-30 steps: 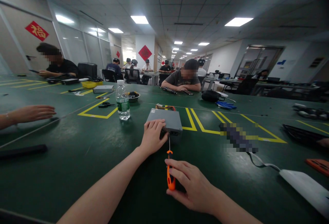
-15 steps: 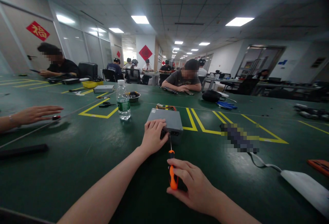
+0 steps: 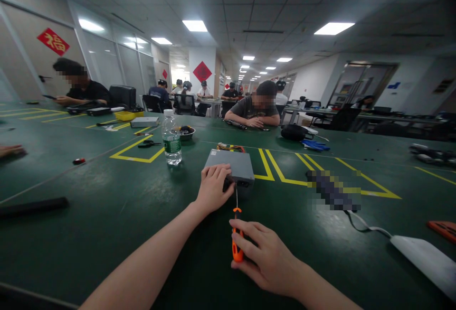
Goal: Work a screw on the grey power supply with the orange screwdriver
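Observation:
A grey computer power supply [image 3: 233, 162] lies on the green table, its socket side facing me and bundled coloured wires [image 3: 231, 147] behind it. My left hand [image 3: 215, 186] grips its near left corner, fingers over the top and thumb down the front. Between the fingers and thumb of my right hand [image 3: 261, 253] is an orange and black screwdriver [image 3: 237, 248]. Its shaft points away from me, and the tip meets the front face of the power supply beside my left thumb. The exact spot at the tip is too small to make out.
A water bottle [image 3: 172, 139] and a metal bowl [image 3: 185, 133] stand left of the power supply. To the right lie blue gloves [image 3: 315, 145] and a white power strip [image 3: 422, 260] with a cord. A person [image 3: 261, 106] leans on the far table edge. Another person's hand [image 3: 12, 150] shows at far left.
The screwdriver handle has turned and shifted slightly left in my right hand's fingers. The other person's hand at left has drawn back, leaving a small red and black object on the table.

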A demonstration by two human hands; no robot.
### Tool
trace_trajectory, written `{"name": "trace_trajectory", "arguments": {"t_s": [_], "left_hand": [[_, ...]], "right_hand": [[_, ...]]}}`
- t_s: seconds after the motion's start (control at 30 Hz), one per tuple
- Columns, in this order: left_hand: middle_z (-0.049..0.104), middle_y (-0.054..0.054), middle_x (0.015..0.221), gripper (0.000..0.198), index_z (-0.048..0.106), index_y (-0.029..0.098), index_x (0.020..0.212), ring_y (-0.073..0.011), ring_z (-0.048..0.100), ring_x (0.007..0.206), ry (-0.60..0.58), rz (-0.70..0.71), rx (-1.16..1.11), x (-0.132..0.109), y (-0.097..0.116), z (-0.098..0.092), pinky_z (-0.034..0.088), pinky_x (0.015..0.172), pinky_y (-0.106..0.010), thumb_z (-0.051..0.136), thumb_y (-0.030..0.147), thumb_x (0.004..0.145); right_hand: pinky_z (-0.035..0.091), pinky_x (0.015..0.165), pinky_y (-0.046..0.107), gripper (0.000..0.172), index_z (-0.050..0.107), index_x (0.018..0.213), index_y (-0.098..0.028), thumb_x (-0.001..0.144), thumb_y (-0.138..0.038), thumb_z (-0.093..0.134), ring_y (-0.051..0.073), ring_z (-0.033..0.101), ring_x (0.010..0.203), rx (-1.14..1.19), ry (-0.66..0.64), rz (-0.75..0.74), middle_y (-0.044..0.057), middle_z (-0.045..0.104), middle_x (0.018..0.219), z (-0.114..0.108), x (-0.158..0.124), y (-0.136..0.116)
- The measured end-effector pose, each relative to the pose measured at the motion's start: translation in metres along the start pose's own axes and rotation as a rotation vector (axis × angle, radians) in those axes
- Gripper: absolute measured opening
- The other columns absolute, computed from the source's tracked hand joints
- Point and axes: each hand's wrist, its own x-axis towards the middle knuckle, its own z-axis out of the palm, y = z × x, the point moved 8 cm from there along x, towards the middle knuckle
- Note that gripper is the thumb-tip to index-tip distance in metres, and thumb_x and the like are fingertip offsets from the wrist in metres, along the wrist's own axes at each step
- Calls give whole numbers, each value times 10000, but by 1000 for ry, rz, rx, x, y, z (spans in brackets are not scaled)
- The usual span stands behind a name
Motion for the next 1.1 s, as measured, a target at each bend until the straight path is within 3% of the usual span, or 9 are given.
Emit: {"name": "trace_trajectory", "arguments": {"t_s": [0.2,0.4,0.5,0.63,0.8,1.1], "left_hand": [[571,-29,1210,269,519,231,1037,-219,466,1131,-7,-3,12,0,0,1,289,956,-406,570,272,775],[572,-18,1210,263,509,234,1035,-211,464,1130,-4,-10,4,0,-1,1,281,957,-400,570,275,782],[573,-12,1208,256,507,234,1031,-204,461,1135,1,-3,4,0,-1,1,282,957,-394,568,268,785],[578,-22,1201,250,517,231,1022,-209,467,1128,4,-10,11,0,-1,0,287,956,-397,571,263,779],[575,-32,1206,255,519,231,1031,-220,467,1128,-1,-8,5,0,-1,1,286,952,-409,564,265,782],[577,-33,1203,248,526,230,1026,-218,470,1126,5,-6,14,0,-1,1,293,951,-405,563,273,784]], "right_hand": [[491,818,376,388,459,1240,-182,863,-264,497,254,543,1067,-9,-98,-1,168,504,1246,0,2,-2],[501,742,364,233,530,1066,-120,893,-265,475,231,595,946,-60,115,-84,203,573,1147,-13,1,-7],[504,754,345,225,508,1051,-114,889,-270,489,216,603,934,-34,156,-66,187,600,1098,-12,-3,-4],[503,804,343,290,471,1091,-118,886,-324,474,223,585,993,32,101,1,179,581,1127,-9,-3,1],[500,802,362,336,473,1207,-143,895,-263,432,235,576,1013,-37,-34,-38,176,553,1176,-5,2,-6],[516,774,334,284,516,1062,-129,920,-363,440,220,601,966,-6,92,-16,173,587,1130,-6,-1,-1]]}}
